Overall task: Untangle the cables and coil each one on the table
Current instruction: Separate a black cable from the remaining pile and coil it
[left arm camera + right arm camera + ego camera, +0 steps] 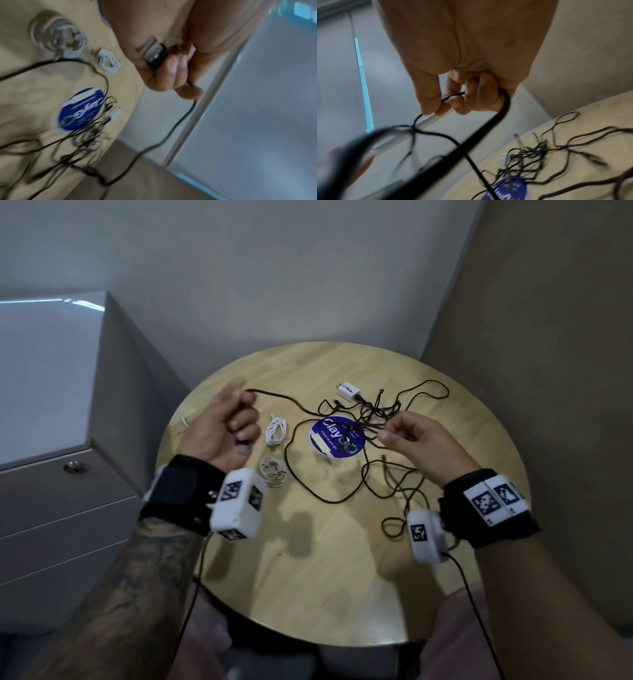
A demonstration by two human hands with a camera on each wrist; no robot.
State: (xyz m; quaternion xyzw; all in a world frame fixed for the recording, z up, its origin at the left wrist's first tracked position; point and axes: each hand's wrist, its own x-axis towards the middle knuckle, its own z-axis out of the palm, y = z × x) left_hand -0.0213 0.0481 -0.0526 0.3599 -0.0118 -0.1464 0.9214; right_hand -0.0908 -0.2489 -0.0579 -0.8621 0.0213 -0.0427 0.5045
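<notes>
our left hand (224,428) curls around the black usb plug (155,56) of a dark braided cable (274,396). our right hand (419,441) pinches a thin black strand (452,96). beyond the fingers, the tangled black cables (373,412) lie on the round wooden table (308,577).
</notes>
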